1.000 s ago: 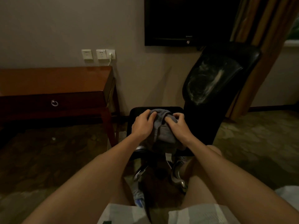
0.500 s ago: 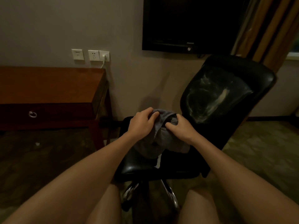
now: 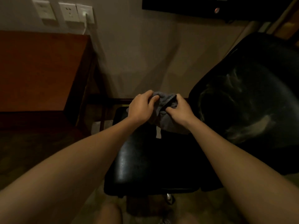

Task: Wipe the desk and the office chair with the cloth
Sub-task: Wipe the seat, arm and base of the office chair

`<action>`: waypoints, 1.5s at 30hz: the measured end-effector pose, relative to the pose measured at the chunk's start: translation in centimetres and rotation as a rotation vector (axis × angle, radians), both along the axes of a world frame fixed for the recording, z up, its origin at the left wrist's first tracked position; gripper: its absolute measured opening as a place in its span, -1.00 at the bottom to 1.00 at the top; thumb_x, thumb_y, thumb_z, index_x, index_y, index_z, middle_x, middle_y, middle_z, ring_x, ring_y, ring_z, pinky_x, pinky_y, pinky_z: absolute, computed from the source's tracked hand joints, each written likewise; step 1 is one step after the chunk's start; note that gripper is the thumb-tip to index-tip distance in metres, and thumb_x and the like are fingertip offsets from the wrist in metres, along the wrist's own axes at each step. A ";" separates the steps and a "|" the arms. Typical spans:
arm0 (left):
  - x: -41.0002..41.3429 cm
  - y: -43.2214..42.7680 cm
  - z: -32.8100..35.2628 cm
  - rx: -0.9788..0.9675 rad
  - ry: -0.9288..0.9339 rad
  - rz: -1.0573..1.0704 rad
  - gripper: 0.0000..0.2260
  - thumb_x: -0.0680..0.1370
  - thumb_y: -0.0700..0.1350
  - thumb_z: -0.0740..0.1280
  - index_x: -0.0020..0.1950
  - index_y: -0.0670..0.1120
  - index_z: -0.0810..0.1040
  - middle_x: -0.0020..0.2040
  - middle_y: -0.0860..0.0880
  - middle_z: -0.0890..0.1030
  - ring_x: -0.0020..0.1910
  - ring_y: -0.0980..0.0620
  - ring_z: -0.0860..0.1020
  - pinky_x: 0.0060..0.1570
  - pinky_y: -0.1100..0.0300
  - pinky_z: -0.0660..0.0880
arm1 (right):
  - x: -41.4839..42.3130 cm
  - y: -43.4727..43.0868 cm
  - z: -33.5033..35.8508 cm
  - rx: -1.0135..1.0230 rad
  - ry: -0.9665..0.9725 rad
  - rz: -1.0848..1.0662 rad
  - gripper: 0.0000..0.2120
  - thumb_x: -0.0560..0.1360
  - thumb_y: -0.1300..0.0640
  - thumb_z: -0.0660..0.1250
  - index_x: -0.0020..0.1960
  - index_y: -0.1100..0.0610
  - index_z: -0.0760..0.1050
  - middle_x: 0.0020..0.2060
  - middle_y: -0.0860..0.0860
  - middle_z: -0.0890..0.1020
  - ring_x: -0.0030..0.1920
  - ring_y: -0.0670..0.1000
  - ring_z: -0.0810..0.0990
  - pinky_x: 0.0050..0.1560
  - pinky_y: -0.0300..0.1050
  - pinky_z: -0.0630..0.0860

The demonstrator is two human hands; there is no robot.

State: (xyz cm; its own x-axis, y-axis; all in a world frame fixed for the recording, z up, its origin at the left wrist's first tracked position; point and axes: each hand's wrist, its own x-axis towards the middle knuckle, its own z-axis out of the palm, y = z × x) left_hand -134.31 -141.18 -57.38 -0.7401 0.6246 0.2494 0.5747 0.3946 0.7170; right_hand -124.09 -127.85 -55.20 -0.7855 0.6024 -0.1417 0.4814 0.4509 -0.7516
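Grey cloth [image 3: 163,118] was held bunched over the black office chair [image 3: 145,167] seat, the left hand [image 3: 142,107] and the right hand [image 3: 179,112] both gripping it with curled fingers. At left the wooden desk [image 3: 40,70] stood against the beige wall [image 3: 137,54], under sockets [image 3: 69,12].

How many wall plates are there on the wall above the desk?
3, in a row at top left: left plate, middle plate, and right plate, which holds a white plug. More may lie beyond the frame.
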 end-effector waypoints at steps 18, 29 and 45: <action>4.5 10.4 19.4 -0.153 -0.282 -0.027 -0.72 0.66 0.16 0.14 -0.09 0.02 0.48 -0.19 0.04 0.58 -0.15 -0.04 0.56 -0.17 -0.06 0.53 | 5.6 12.6 22.6 0.471 -0.396 0.244 -0.74 0.55 -0.20 0.23 -0.08 -0.02 0.46 -0.17 -0.02 0.59 -0.12 0.07 0.58 -0.24 -0.05 0.46; 9.0 17.6 22.4 -0.170 -0.404 -0.114 -0.67 0.67 0.20 0.06 0.00 0.01 0.46 -0.05 0.00 0.58 0.01 -0.12 0.55 -0.01 -0.09 0.51 | 9.4 19.3 28.3 0.846 -0.498 0.227 -0.63 0.53 -0.32 0.21 0.11 -0.05 0.42 -0.12 0.01 0.63 -0.05 0.11 0.63 -0.23 -0.07 0.42; 6.6 25.0 16.6 -0.368 -0.578 -0.200 -0.73 0.67 0.11 0.10 0.20 -0.02 0.46 0.22 -0.12 0.53 0.28 -0.21 0.44 0.31 -0.17 0.36 | 6.7 25.9 23.9 0.771 -0.460 0.319 -0.44 0.53 0.01 0.40 0.48 0.00 0.32 0.20 0.08 0.50 0.21 0.15 0.45 0.14 0.00 0.41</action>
